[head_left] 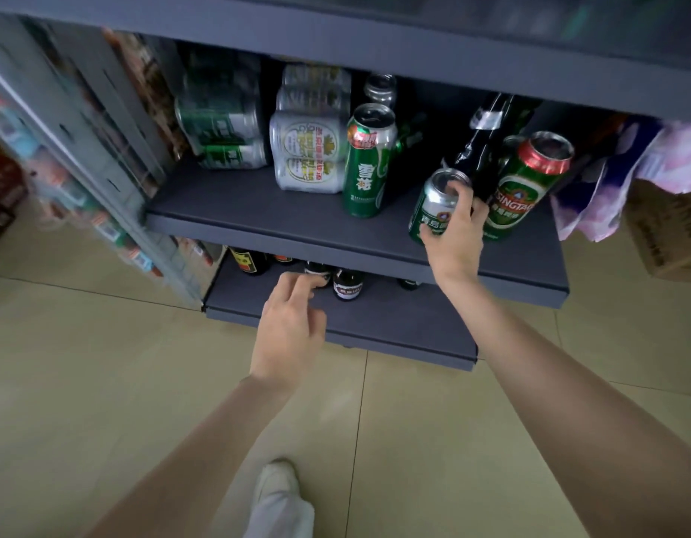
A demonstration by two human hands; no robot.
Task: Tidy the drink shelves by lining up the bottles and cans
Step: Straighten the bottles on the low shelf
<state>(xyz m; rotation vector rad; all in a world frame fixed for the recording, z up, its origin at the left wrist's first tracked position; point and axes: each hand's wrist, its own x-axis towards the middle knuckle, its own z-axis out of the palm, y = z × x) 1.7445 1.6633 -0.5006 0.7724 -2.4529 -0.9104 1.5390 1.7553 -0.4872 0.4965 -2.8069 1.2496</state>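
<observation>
On the middle shelf (258, 211), the biggest things sit far left: a green can pack (223, 122) and, just right of it, a white can pack (310, 149), both well back from the near edge. Right of those stands a tall green can (365, 165), with a silver can (380, 89) behind it. Far right, a dark bottle (487, 141) leans beside a Tsingtao can (524, 188). The right hand (456, 234) grips a short can (437, 205) near the shelf's front edge, fingers curled round its top and side. The left hand (293, 324) hangs loosely curled before the lower shelf (375, 324), holding nothing, near small bottles (347, 283) set far back. By my reading, tidying is partway: the cans stand at uneven depths, no even front row is formed, and the lower bottles remain to be pulled forward.
</observation>
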